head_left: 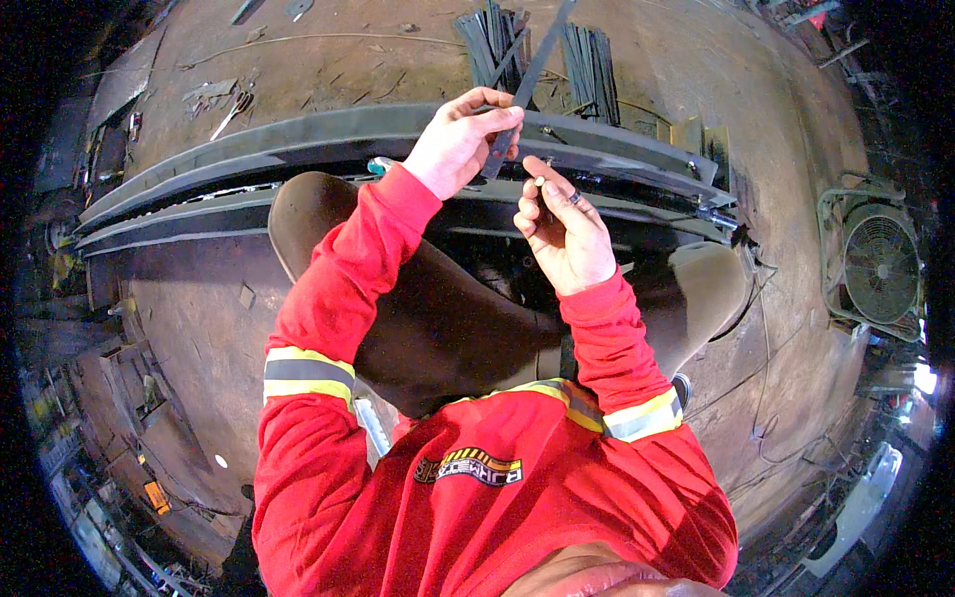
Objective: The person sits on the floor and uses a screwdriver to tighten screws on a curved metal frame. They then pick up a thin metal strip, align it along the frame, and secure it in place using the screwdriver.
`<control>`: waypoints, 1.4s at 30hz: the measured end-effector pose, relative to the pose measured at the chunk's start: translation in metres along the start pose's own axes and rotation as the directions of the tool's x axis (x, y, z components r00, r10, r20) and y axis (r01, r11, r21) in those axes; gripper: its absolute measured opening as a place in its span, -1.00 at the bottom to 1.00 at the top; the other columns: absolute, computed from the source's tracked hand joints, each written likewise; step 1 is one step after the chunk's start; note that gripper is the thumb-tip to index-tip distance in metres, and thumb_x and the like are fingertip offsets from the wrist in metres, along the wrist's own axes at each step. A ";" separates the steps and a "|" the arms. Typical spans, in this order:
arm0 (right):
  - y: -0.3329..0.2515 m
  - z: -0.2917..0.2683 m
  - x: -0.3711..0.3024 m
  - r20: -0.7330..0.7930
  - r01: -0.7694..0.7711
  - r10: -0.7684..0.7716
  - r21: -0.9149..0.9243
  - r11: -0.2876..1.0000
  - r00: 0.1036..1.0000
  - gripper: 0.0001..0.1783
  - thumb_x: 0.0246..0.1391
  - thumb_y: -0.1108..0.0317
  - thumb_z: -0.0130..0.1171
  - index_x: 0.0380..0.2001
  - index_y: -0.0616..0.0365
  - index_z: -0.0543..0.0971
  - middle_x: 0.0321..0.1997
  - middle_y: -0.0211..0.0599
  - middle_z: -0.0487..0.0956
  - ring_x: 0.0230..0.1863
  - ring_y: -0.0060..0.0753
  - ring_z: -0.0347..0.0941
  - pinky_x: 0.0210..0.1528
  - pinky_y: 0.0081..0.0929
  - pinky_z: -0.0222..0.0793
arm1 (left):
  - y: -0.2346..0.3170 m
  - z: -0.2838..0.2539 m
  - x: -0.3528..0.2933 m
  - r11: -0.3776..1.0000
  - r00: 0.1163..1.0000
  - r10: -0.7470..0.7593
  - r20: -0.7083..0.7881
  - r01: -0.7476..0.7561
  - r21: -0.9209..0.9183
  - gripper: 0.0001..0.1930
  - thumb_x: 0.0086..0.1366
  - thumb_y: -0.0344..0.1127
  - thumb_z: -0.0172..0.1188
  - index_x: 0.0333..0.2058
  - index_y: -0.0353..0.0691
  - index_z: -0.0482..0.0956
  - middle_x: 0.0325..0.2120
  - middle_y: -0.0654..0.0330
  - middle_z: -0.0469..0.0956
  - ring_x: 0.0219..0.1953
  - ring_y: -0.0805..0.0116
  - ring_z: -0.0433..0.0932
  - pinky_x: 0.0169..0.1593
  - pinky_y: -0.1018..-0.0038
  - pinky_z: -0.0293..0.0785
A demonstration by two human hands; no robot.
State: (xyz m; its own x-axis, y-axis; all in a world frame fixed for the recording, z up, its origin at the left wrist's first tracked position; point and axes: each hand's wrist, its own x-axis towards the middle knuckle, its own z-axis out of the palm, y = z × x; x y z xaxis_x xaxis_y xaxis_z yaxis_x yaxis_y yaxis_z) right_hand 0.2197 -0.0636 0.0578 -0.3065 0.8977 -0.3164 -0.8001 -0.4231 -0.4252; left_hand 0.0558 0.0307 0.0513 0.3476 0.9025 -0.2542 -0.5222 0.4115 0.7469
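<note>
My left hand (473, 134) is closed around a flat dark metal strip (542, 58), which slants up and away to the right. The strip's lower end shows just below my fingers, above the long dark steel beams (328, 130). To the right of it my right hand (565, 221) is turned palm up with its fingers curled. Between thumb and fingertips it pinches a small pale, roundish piece (540, 182), too small to name. A ring sits on one finger. The beams run from left to right in front of my bent legs.
Two bundles of dark metal strips, a left one (487, 50) and a right one (590, 75), lie beyond the beams. A floor fan (880, 264) stands at the right. A scissor-handled tool (239, 104) lies at the far left, and a cable (764, 368) trails on the right.
</note>
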 end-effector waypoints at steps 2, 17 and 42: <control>-0.002 0.001 0.000 0.032 0.062 -0.059 -0.096 0.993 0.998 -0.78 0.26 0.42 0.00 -0.06 0.17 0.50 -0.32 -0.24 0.56 -0.40 -0.51 0.44 -0.41 -0.59 0.32 | 0.000 0.000 0.001 1.000 1.000 -0.014 -0.008 0.014 0.017 -0.85 0.25 -0.44 0.19 -0.22 -0.24 0.45 -0.42 0.23 0.52 -0.37 0.40 0.53 -0.28 0.42 0.50; 0.009 0.028 0.026 0.037 0.526 -0.587 -0.492 0.694 0.809 -0.88 -0.04 0.51 0.35 -0.46 0.18 0.57 -0.42 -0.33 0.57 -0.59 -0.68 0.34 -0.53 -0.67 0.28 | 0.000 0.005 -0.003 0.999 1.000 0.000 -0.024 0.001 0.051 -0.85 0.24 -0.43 0.19 -0.22 -0.24 0.47 -0.39 0.24 0.53 -0.35 0.44 0.51 -0.24 0.52 0.46; 0.007 0.023 0.036 0.570 0.641 -0.628 -0.754 -0.143 0.530 -0.80 -0.19 0.61 0.42 -0.44 0.21 0.63 -0.40 -0.32 0.57 -0.43 -0.57 0.47 -0.42 -0.61 0.40 | 0.003 0.011 -0.007 1.000 0.999 0.027 0.027 -0.027 0.005 -0.81 0.20 -0.52 0.23 -0.23 -0.26 0.45 -0.41 0.25 0.54 -0.38 0.49 0.54 -0.35 0.56 0.48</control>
State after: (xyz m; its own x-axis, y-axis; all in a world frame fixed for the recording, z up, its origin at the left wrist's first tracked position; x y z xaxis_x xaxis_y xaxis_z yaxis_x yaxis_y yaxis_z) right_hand 0.1916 -0.0316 0.0632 0.0459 0.8115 0.5826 0.3071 0.5435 -0.7812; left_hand 0.0602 0.0244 0.0618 0.3542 0.9094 -0.2178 -0.5272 0.3866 0.7567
